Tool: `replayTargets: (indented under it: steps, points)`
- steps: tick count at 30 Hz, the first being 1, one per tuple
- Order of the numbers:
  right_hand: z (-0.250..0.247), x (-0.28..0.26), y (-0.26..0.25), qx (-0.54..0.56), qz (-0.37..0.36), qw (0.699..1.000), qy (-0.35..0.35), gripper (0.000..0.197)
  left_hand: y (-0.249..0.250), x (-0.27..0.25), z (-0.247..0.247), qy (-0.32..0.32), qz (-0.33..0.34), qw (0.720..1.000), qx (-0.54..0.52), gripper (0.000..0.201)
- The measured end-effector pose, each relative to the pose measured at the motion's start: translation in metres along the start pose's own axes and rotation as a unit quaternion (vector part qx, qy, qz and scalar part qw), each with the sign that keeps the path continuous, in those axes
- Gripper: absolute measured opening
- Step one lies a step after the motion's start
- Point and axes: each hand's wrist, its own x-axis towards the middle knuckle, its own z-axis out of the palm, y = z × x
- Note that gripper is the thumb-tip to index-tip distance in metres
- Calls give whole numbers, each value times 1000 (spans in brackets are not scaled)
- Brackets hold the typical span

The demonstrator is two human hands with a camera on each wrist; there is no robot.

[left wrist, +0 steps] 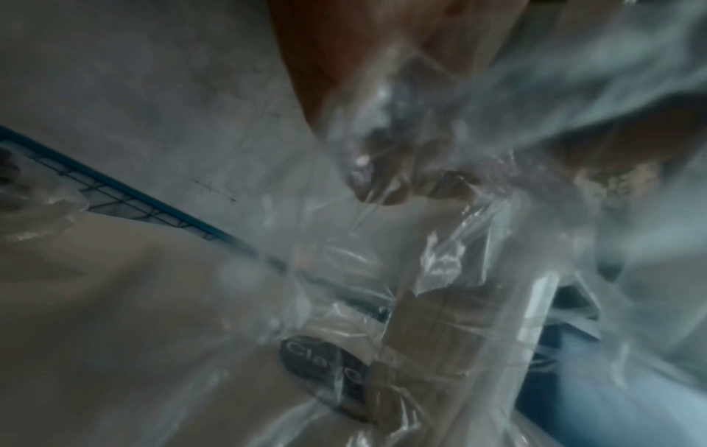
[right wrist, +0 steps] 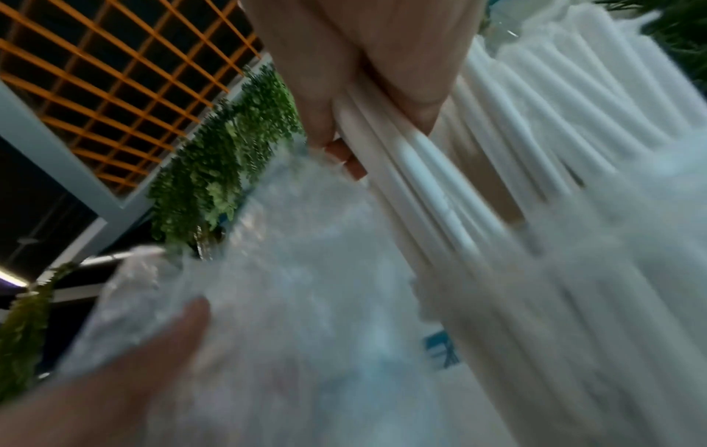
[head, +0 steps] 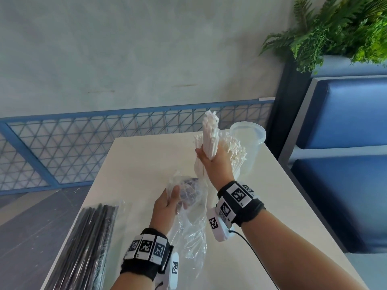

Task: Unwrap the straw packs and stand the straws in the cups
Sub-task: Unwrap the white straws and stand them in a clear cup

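Note:
My right hand (head: 211, 158) grips a bundle of white straws (head: 210, 135) and holds it upright above the table; the right wrist view shows the fingers (right wrist: 340, 151) curled round the white straws (right wrist: 428, 196). More white straws (head: 234, 151) fan out behind it, in front of a clear plastic cup (head: 251, 141) at the table's far right. My left hand (head: 173, 197) clutches the crumpled clear wrapper (head: 188, 222), which hangs down to the table. In the left wrist view the wrapper (left wrist: 440, 242) covers most of the frame.
A sealed pack of black straws (head: 90, 241) lies along the left edge of the white table (head: 282, 216). A blue mesh fence (head: 83, 143) runs behind the table. A blue padded bench (head: 345, 164) and green ferns (head: 339, 26) are at the right.

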Motion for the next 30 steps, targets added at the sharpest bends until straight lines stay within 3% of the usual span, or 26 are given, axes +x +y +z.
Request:
replayTargets:
  steps: [2,5,7,10,12,15,19,22,27,30]
  points:
    - [1,0,9,6,27,1000,-4,21,4,1,0,10,11,1000,-25,32]
    - [-1,3,9,5,54,998,-7,11,6,3,-2,17,14,999,-35,36]
    - [-5,5,1,17,52,998,40,15,6,3,-4,17,14,999,-37,35]
    - [-13,7,-20,69,-40,989,124,48,1,6,-7,29,11,999,-11,37]
    - [-17,10,-29,52,-118,984,121,63,-4,7,-7,36,8,999,22,42]
    - [-17,13,-24,-12,-158,983,95,52,-8,6,-2,21,1,999,25,44]
    - [-13,10,1,-71,-139,986,65,28,-7,4,3,22,-9,1000,10,34]
    - [-13,10,10,-84,-127,986,61,30,-7,3,2,25,-8,999,19,31]
    - [-11,3,15,-87,-125,987,47,26,-4,0,1,19,-12,1000,21,52]
    - [-14,3,16,-120,-111,987,2,45,2,-3,2,27,-9,999,26,44]
